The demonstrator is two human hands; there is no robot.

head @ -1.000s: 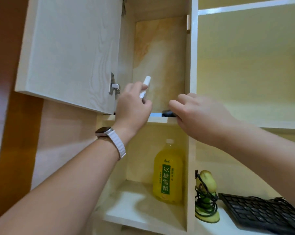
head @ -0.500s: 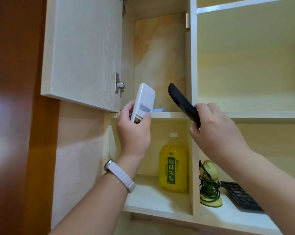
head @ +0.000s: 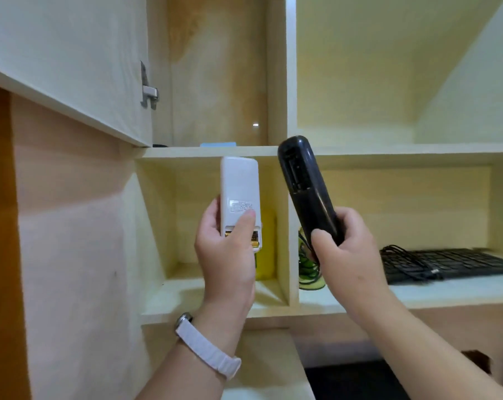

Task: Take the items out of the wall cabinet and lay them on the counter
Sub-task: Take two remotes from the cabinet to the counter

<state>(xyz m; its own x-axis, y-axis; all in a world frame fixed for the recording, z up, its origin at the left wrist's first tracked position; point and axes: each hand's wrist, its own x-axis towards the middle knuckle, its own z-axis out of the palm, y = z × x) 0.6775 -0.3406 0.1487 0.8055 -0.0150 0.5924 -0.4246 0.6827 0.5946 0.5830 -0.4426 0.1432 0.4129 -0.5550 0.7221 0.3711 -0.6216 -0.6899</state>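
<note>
Both hands have dropped below the cabinet shelf since a half-second ago, each carrying a remote clear of it. Left hand fingers clench the white remote, upright with its battery bay open, while right hand fingers clench the black remote, tilted left. A blue item lies on the cabinet floor, and a keyboard sits on the shelf below, right of the hands.
</note>
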